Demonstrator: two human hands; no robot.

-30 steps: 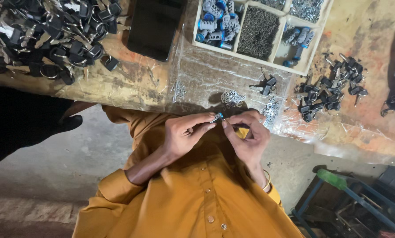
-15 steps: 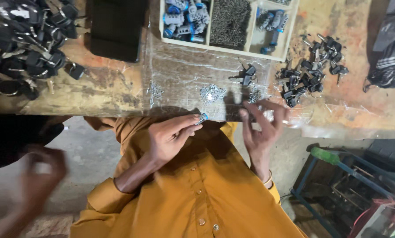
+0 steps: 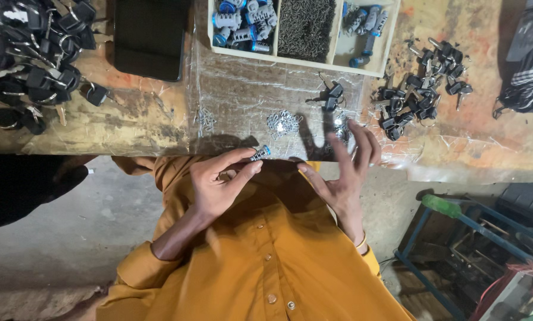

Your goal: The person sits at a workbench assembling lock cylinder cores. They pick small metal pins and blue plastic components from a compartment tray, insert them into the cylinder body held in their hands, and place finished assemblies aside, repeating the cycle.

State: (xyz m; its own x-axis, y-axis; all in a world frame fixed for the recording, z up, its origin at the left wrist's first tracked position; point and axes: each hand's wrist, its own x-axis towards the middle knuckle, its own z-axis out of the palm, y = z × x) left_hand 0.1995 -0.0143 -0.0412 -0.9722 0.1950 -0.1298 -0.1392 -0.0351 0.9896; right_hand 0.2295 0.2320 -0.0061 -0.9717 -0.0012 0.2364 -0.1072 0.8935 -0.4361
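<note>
My left hand (image 3: 219,184) pinches a small metal lock cylinder with a blue end (image 3: 260,153) between thumb and forefinger, at the near edge of the worn wooden bench (image 3: 130,125). My right hand (image 3: 344,172) is spread wide with nothing in it, its fingertips over a heap of small silver parts (image 3: 341,131) on the bench. Another pile of small silver parts (image 3: 283,123) lies just left of it, and a black-headed key (image 3: 332,95) sits behind.
A wooden tray (image 3: 305,58) at the back holds blue-ended cylinders, dark screws and more cylinders. Black-headed keys lie heaped at the left (image 3: 35,53) and right (image 3: 424,89). A black phone (image 3: 150,35) lies flat. A dark cloth (image 3: 531,71) is far right. A blue metal frame (image 3: 456,238) stands below.
My right hand has left the cylinder, opened and reached out over the silver parts on the bench. My left hand keeps the cylinder. The yellow piece once in the right fingers is gone from view.
</note>
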